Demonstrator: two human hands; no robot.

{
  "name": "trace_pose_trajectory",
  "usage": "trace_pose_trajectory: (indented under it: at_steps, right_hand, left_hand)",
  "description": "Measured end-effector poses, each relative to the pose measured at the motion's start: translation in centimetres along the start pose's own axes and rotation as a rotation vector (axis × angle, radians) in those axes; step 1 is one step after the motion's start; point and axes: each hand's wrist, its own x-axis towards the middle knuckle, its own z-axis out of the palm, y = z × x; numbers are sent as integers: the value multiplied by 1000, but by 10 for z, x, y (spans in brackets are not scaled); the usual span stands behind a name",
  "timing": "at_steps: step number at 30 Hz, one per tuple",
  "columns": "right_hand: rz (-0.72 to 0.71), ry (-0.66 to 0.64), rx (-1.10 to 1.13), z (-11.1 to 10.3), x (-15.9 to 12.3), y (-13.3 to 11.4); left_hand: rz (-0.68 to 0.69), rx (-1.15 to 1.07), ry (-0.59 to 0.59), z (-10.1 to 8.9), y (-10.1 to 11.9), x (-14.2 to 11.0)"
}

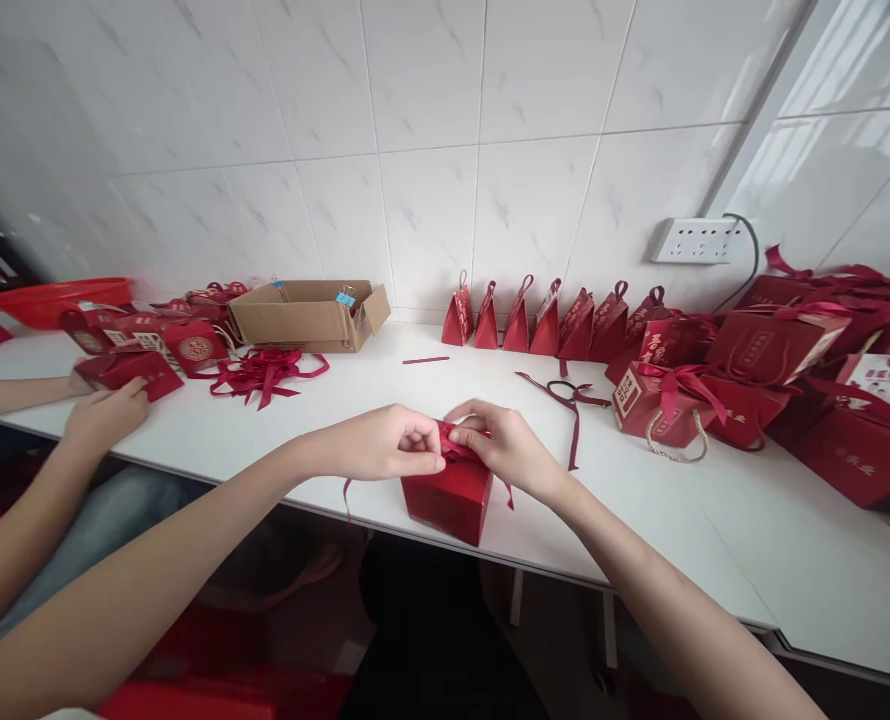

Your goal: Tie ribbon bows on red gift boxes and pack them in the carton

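Observation:
A red gift box (pixel 449 500) stands at the front edge of the white table, directly below my hands. Curled in a pinch, my left hand (pixel 396 443) is at the left of the box's top, closed on dark red ribbon. My right hand (pixel 496 440) pinches ribbon at the top from the other side, thumb and forefinger together. Most of the knot area is hidden by my fingers. Thin ribbon tails (pixel 509 497) hang out on both sides of the box.
Scissors (pixel 565 395) and cut ribbon lie right of centre. Several pointed red boxes (pixel 516 325) line the wall. Finished boxes (pixel 666 405) pile up at right. At left are a cardboard box (pixel 295 318), a ribbon heap (pixel 265 372) and a co-worker's hands (pixel 111 415) on a red box.

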Motion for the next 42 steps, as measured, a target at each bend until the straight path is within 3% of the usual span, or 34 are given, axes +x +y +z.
trace_pose_trajectory:
  at_steps: [4,11,18,21,24,28,33,37,42]
  right_hand:
    - [-69,-41,-78,7,6,-10]
    - [-102,-44,-78,16,7,-8]
    - [-46,-41,64,19,5,-5]
    - [-22,-30,14,21,7,-5]
    - [6,-38,-42,22,9,-6]
    - [-15,-67,69,21,9,-6]
    - [7,-21,207,22,9,-1]
    - [1,27,140,26,8,0]
    - [-33,71,62,31,2,-3]
  left_hand:
    - [79,149,-3,-11,6,-4]
    - [178,276,71,-35,-4,14]
    - [262,-107,267,-19,-26,19]
    - [300,-236,272,-13,-24,20]
    - [280,-225,234,-12,-21,22]
    - [261,-146,367,-12,-30,25]
    - [167,-119,397,5,-52,16]
    - [188,-123,416,19,-52,3]
    - [184,-125,358,19,-47,-5]
